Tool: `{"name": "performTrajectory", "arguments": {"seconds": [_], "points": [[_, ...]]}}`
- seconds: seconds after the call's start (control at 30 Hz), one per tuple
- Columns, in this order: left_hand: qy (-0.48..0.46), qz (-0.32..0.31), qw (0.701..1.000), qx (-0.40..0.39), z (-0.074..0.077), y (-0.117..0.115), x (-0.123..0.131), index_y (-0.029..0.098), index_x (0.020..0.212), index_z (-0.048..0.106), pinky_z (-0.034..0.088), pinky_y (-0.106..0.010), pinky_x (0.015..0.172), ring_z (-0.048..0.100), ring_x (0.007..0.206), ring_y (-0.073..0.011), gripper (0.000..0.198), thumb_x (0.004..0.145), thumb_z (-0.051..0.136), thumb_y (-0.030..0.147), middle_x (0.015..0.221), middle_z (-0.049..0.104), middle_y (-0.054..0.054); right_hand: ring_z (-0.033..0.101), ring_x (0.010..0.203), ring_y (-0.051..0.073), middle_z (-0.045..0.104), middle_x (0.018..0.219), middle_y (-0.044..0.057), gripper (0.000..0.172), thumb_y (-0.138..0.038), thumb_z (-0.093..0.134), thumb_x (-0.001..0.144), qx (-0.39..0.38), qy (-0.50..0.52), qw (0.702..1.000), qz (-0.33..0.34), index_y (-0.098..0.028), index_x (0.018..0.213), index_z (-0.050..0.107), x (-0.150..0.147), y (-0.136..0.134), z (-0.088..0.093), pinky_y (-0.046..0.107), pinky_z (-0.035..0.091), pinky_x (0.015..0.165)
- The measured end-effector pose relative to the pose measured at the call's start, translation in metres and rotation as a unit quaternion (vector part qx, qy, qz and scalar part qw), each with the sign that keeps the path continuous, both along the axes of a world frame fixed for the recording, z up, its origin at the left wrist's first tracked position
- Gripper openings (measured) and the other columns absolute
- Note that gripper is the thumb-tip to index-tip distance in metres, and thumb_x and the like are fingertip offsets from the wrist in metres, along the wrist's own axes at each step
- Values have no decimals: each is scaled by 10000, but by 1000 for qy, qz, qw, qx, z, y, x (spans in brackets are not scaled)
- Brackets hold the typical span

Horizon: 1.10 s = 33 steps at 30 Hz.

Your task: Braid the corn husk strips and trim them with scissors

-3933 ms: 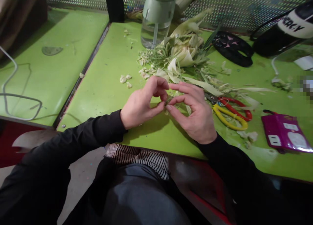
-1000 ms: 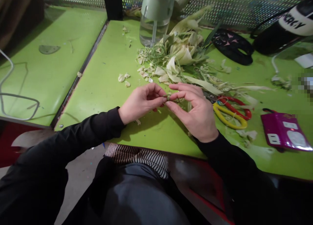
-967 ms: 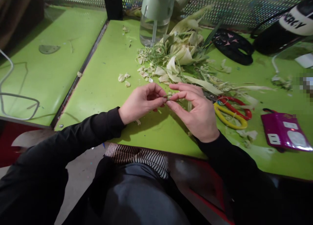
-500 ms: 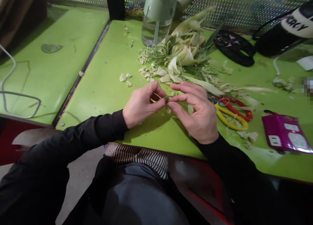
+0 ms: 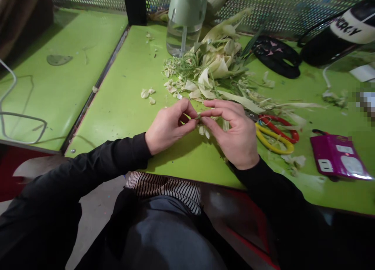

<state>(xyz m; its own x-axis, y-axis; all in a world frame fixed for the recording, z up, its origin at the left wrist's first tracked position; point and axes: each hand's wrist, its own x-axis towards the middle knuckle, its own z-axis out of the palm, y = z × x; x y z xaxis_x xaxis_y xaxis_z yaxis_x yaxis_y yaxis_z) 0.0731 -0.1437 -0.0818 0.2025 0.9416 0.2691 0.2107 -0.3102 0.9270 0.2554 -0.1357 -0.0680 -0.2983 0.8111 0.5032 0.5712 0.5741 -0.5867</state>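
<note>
Right at the near edge of the green table (image 5: 123, 106), both hands meet over a tiny bit of green plant stuff. Left hand (image 5: 168, 125) is pinched shut, thumb and forefinger closed on one end of a small green strip (image 5: 199, 116), and the right hand (image 5: 234, 131) is pinching the other end the same way, its other fingers curled loosely above. So the strip sits between the two sets of fingertips, just above the tabletop, hard to make out in detail since it's so small. A couple of pale scraps (image 5: 204, 131) lie on the table right under the hands.

Behind the hands there's a whole heap of pale leaves and trimmings (image 5: 216, 67), with long strips trailing off to the right. Three little pale bits (image 5: 147, 94) sit apart to the left of the heap. A green-topped water bottle (image 5: 184, 20) stands at the back, touching the pile's edge as far as I can see.

Just right of the right hand: scissors (image 5: 275, 133) with one red and one yellow handle, lying flat. Further right, a purple pouch (image 5: 336, 158). Back right there's a black patterned thing (image 5: 277, 55), can't tell what, and a black and white bottle (image 5: 342, 31) on its side. Mesh fence (image 5: 293, 8) along the back.
</note>
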Motion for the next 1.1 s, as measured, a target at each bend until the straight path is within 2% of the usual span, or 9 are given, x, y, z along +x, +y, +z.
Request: {"name": "performTrajectory", "arguments": {"seconds": [0.37, 0.53, 0.73, 0.93, 1.1], "points": [[42, 14, 999, -8, -1, 1, -2, 167, 820, 548, 454, -210, 540, 580, 555, -74, 99, 824, 647, 171, 685, 664, 17, 618, 1192, 296, 739, 1155, 35, 26, -276, 716, 859, 14, -10, 1000, 20, -287, 866, 738, 1, 1, -3, 572, 467, 1058], [-32, -12, 997, -67, 1, 2, 0, 161, 808, 539, 453, -177, 483, 597, 547, -71, 122, 838, 657, 174, 647, 632, 21, 616, 1202, 299, 737, 1176, 73, 51, -255, 650, 906, 31, -27, 999, 19, -249, 872, 688, 2, -1, 2, 568, 464, 1053], [-97, 14, 986, -133, 12, 6, 0, 159, 779, 507, 436, -150, 445, 628, 577, -74, 173, 848, 663, 128, 648, 617, 19, 630, 1177, 296, 731, 1137, 79, 67, -267, 619, 932, 67, -20, 998, 3, -255, 870, 638, 9, 2, 3, 550, 469, 1037], [-127, 38, 979, -154, 16, 9, -5, 157, 799, 470, 443, -139, 473, 653, 629, -63, 169, 889, 576, 61, 764, 687, -11, 641, 1093, 280, 719, 1062, 77, 46, -236, 577, 942, 70, -37, 996, 32, -253, 907, 602, 14, 1, 2, 513, 492, 976], [-136, 9, 977, -164, 12, 15, -10, 156, 809, 465, 466, -146, 518, 652, 657, -63, 160, 906, 558, 71, 758, 678, -5, 640, 1040, 257, 705, 1019, 75, 60, -256, 581, 941, 57, -16, 998, 26, -234, 887, 592, 12, 2, 0, 469, 502, 928]]}}
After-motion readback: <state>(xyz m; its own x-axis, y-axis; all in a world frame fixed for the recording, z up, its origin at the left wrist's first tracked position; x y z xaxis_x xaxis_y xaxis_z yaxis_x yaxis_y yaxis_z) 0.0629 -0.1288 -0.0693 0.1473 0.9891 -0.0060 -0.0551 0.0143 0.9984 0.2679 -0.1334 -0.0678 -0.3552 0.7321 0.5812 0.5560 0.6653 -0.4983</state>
